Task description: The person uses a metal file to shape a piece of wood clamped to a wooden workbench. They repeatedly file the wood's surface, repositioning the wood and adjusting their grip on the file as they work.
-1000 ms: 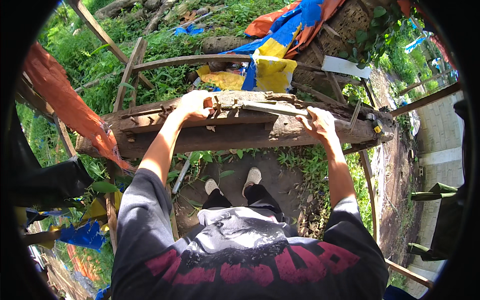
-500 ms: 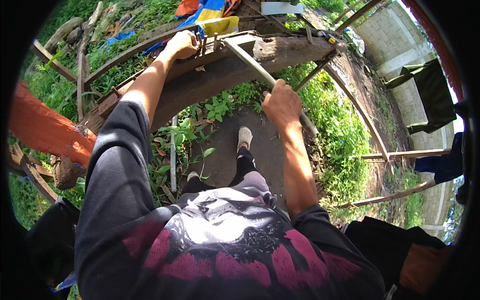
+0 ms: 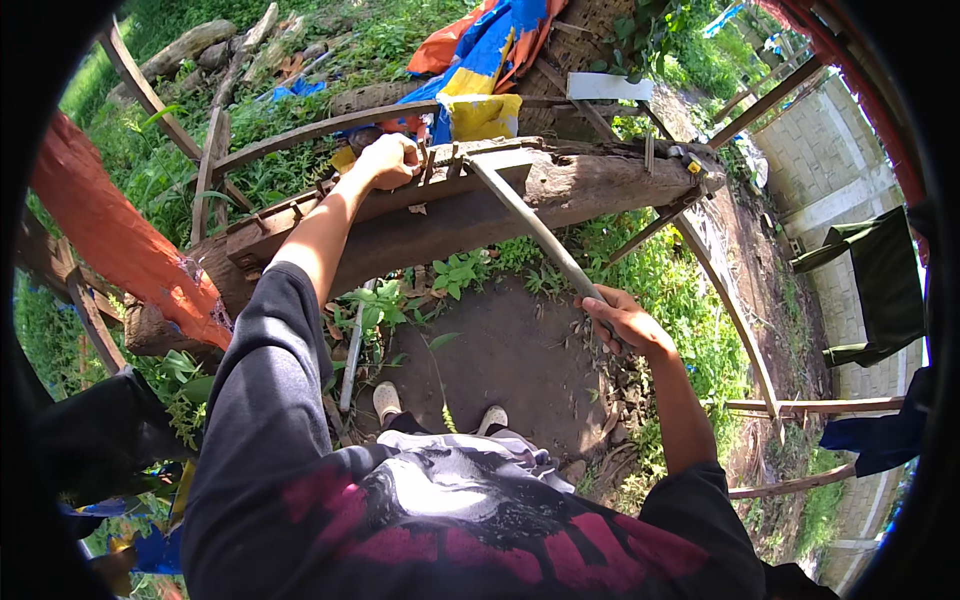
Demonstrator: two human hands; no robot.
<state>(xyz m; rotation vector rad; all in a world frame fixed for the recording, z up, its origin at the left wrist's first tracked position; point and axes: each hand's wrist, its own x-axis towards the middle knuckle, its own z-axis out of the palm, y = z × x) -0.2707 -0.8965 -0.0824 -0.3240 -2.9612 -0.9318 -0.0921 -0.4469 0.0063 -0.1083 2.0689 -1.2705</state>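
A heavy wooden log [image 3: 600,185] lies across the scene ahead of me, with a long plank [image 3: 345,222] fixed along its near side. Short upright metal pegs [image 3: 428,165] stand along its top. My left hand [image 3: 390,162] is closed beside these pegs; whatever its fingers pinch is hidden. A long grey metal pipe [image 3: 535,228] slants from the pegged end of the plank down toward me. Around its near end my right hand [image 3: 622,320] is closed, with the thumb side upward.
Curved wooden rails [image 3: 730,280] run right of the log. Orange cloth [image 3: 130,230] hangs at left, and a blue and yellow tarp [image 3: 480,80] lies behind the log. Dark clothes [image 3: 875,290] hang by a block wall [image 3: 830,140]. Bare soil and plants lie below.
My right hand has swung the pipe's near end toward me and to the right, its grip now looser-looking. My left hand stays near the pegs. My feet now stand closer together as the view shifts.
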